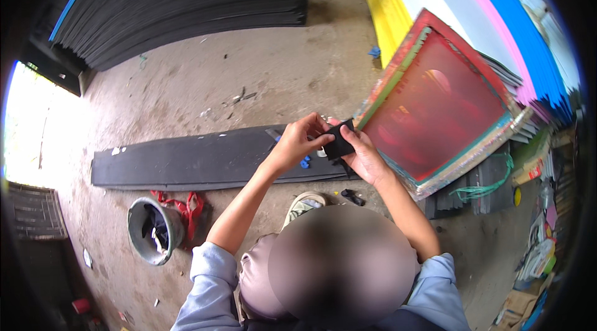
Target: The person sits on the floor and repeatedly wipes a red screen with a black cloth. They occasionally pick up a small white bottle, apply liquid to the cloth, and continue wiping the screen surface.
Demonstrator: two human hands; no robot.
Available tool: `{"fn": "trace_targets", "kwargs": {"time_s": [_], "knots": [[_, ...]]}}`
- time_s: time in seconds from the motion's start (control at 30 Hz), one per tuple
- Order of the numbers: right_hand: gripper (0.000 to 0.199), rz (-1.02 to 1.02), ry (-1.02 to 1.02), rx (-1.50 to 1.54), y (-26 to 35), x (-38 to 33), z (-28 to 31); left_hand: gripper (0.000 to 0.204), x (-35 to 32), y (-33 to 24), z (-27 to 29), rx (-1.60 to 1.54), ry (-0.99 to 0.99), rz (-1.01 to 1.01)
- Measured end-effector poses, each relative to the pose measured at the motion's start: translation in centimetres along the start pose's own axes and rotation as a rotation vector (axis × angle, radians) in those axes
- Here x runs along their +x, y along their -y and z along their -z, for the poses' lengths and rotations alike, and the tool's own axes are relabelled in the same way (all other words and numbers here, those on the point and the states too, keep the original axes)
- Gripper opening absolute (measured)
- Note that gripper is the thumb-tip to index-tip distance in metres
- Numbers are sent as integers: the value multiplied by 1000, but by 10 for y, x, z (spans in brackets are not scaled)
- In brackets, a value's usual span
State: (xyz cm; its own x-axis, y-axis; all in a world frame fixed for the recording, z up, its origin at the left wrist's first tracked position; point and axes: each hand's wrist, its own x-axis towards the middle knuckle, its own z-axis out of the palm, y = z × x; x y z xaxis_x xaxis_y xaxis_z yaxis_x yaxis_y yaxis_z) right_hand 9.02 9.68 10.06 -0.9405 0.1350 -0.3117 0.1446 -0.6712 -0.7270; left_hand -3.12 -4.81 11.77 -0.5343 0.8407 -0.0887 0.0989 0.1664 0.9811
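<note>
A small flat black piece [339, 143], apparently cut from sheet, is held up between my two hands. My right hand [365, 155] grips its right side, the thumb lying on top. From the other side my left hand [303, 139] pinches its left edge between thumb and fingers. Below them a long black sheet strip [186, 160] stretches across the floor to the left. Small blue bits [305, 162] lie on that strip, close under my left wrist. What is beneath the black piece is partly hidden by my fingers.
A red-meshed framed screen [435, 107] leans at the right, near my right hand. Black sheets [186, 7] are stacked at the far left, coloured sheets [491, 13] at the far right. A grey bucket [174, 225] with dark scraps stands beside red straps [191, 208]. A small black object [353, 197] lies nearby.
</note>
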Motion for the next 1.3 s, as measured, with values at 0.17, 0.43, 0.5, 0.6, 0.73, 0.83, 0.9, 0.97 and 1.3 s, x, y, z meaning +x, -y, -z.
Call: {"fn": "trace_targets", "kwargs": {"time_s": [0.17,0.43,0.5,0.6,0.73,0.83,0.9,0.97,1.3], "knots": [[32,100,-269,-77,26,-47,60,28,37,13,-52,33,61,-168],[21,1517,-1176,-1713,181,-51,162,50,110,113,-99,160,-236,-160],[50,1249,-1292,-2028,167,-38,176,53,117,125,-106,179,-253,-179],[61,930,-1442,-2032,116,2,192,58,127,117,-116,-42,-179,-98],[69,697,-500,-2458,33,22,207,51,139,119,-105,126,-75,-68],[65,751,25,-2682,40,14,223,45,138,113,-103,200,-65,-54],[62,787,-305,-2670,83,26,197,47,134,109,-96,200,-73,-59],[60,794,-669,-2664,121,31,182,49,137,109,-97,168,-61,-59],[65,650,43,-2990,2,-2,237,49,140,111,-104,136,-43,-59]]}}
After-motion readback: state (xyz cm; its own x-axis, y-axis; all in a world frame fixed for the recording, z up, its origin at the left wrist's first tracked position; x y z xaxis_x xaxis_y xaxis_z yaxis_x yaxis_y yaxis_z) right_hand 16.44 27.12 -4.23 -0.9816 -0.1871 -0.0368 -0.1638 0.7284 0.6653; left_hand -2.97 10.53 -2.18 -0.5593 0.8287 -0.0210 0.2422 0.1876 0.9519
